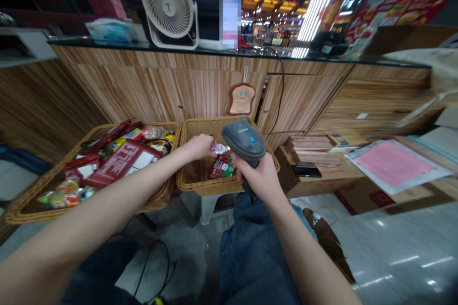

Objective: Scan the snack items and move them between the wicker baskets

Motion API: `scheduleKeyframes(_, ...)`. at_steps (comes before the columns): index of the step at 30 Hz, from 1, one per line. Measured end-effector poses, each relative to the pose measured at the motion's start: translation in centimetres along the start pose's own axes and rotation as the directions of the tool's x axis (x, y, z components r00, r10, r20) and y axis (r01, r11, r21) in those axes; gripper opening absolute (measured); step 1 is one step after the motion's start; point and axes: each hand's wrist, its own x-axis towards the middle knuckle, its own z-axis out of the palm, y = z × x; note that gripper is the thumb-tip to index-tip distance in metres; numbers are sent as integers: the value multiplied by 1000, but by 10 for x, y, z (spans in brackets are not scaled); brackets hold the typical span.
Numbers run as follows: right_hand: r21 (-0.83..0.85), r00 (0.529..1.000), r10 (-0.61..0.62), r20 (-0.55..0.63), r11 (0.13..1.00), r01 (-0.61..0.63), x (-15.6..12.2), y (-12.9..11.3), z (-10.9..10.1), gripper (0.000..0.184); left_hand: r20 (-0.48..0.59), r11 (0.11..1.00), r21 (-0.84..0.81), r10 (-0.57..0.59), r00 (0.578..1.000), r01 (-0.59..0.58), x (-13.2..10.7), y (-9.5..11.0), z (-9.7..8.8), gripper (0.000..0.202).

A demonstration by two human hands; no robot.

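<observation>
Left hand (198, 147): clamped on small plastic bottle (220, 148), above wicker basket (207, 186). Right hand (255, 176): clamped on barcode scanner (245, 139), just beside bottle.

Your left arm (89, 205) stretched from the lower left, its hand (198, 147) curled shut. Your right hand (255, 177) gripped just beside it.

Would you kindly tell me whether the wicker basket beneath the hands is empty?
It is not empty: a red packet lies inside the wicker basket, below the small bottle held in the left hand.
</observation>
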Motion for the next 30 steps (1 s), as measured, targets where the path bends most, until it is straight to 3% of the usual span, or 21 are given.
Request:
scheduleKeyframes(2,-7,1000,17,19,1000,-17,0,0,2,32,-63,992,-112,-59,996,51,-8,-3,-12,29)
scheduleKeyframes(4,-11,999,35,34,999,-34,1,0,4,32,-94,903,-419,-150,984,98,-19,-4,-21,31)
scheduleKeyframes(6,-21,998,47,42,999,-47,1,1,5,32,-67,639,-762,-234,970,102,-30,-4,-26,34)
scheduleKeyframes(9,-47,998,51,43,998,-49,2,2,7,32,4,239,-968,-289,957,76,-48,-2,-32,28)
scheduleKeyframes(11,-68,998,40,46,997,-37,2,3,9,32,40,88,-994,-312,949,70,-58,0,-36,23)
scheduleKeyframes(13,-96,999,17,52,995,-12,1,2,11,29,57,0,-998,-340,939,61,-65,1,-39,21)
scheduleKeyframes(16,-139,997,-31,74,989,41,0,2,15,23,39,-38,-999,-388,921,26,-73,2,-44,20)
scheduleKeyframes(21,-177,988,-84,133,978,107,-2,1,20,17,-11,-16,-1000,-445,895,-20,-79,1,-48,16)
scheduleKeyframes(30,-171,982,-81,173,979,111,-2,3,24,14,-32,13,-999,-481,876,-30,-83,-2,-50,15)
